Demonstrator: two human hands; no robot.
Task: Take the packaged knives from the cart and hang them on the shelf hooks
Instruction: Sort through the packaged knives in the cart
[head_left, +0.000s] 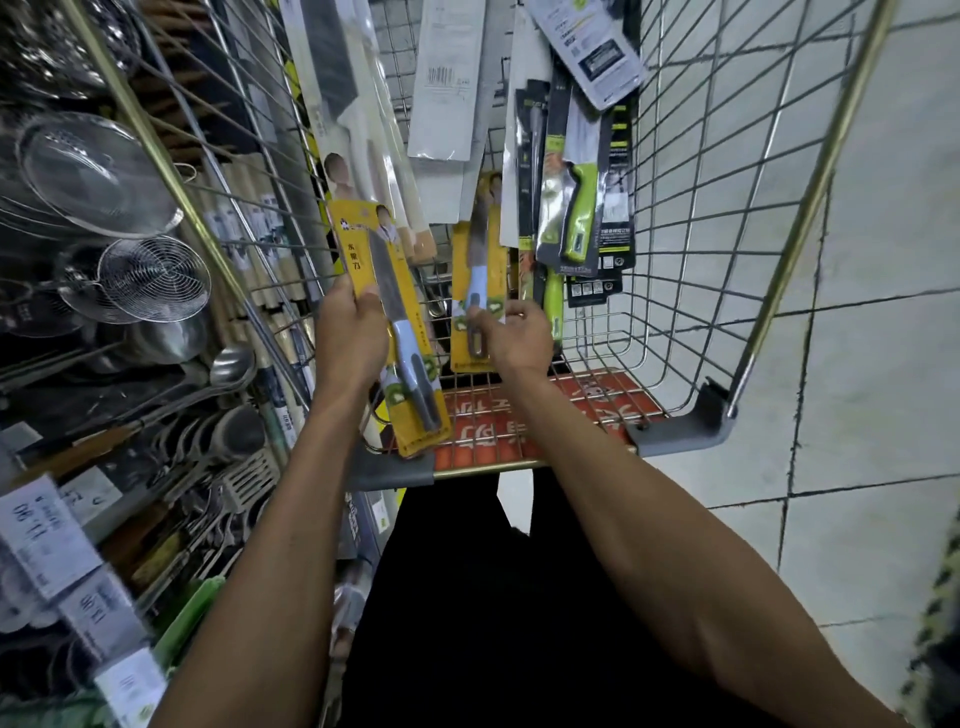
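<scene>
A wire shopping cart (727, 249) stands in front of me with several packaged knives leaning inside it. My left hand (345, 338) grips a yellow-carded knife with a grey handle (402, 332), held up over the cart's near left corner. My right hand (514, 335) pinches a second yellow-carded knife (475, 275) that stands upright inside the cart. Beside it lean green-handled knives in dark packs (579, 208), and white and grey packs (447, 88) rest against the far end.
On the left runs a shelf with hanging wire strainers (150, 275), ladles and spatulas (208, 415), plus price tags (47, 530) along its edge. A red sign (519, 415) lies on the cart's child seat. Pale floor tiles (857, 415) spread to the right.
</scene>
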